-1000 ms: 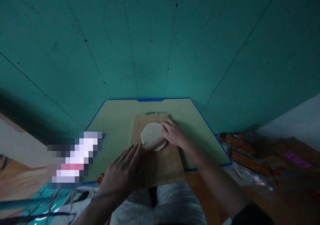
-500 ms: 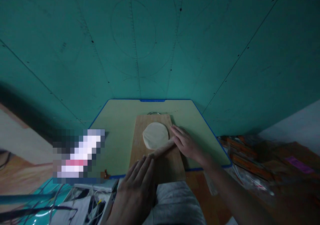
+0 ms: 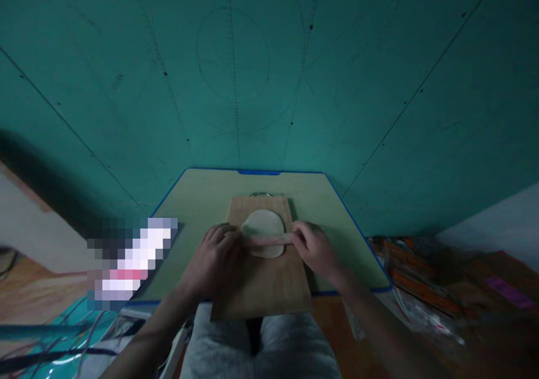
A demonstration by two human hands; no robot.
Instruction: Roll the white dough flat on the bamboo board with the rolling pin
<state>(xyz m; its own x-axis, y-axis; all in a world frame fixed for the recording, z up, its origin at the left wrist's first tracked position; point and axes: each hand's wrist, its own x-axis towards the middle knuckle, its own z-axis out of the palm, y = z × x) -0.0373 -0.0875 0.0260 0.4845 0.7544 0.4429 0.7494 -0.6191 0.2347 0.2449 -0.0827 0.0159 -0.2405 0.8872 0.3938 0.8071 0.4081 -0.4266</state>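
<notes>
A flat, roughly round sheet of dough [image 3: 263, 222] lies on a wooden cutting board [image 3: 261, 289]. Across its nearer half rests a rolling pin [image 3: 267, 240], almost level from left to right. The pin's left end is in the curled fingers of my left hand [image 3: 217, 255]. Around its right end the fingers of my right hand [image 3: 314, 247] are closed. Dough shows both above and below the pin. Both pin ends are hidden by my fingers.
The board lies on a pale table [image 3: 337, 255] with a blue rim, against a green wall [image 3: 252, 87]. A blurred-out object [image 3: 143, 255] stands at the table's left. Cables [image 3: 63, 334] are at lower left; boxes and plastic [image 3: 421, 289] at right.
The rolling pin has gone from slanting below the dough to lying level across it. My left hand has moved forward and curled round its end; my right hand has closed on the other.
</notes>
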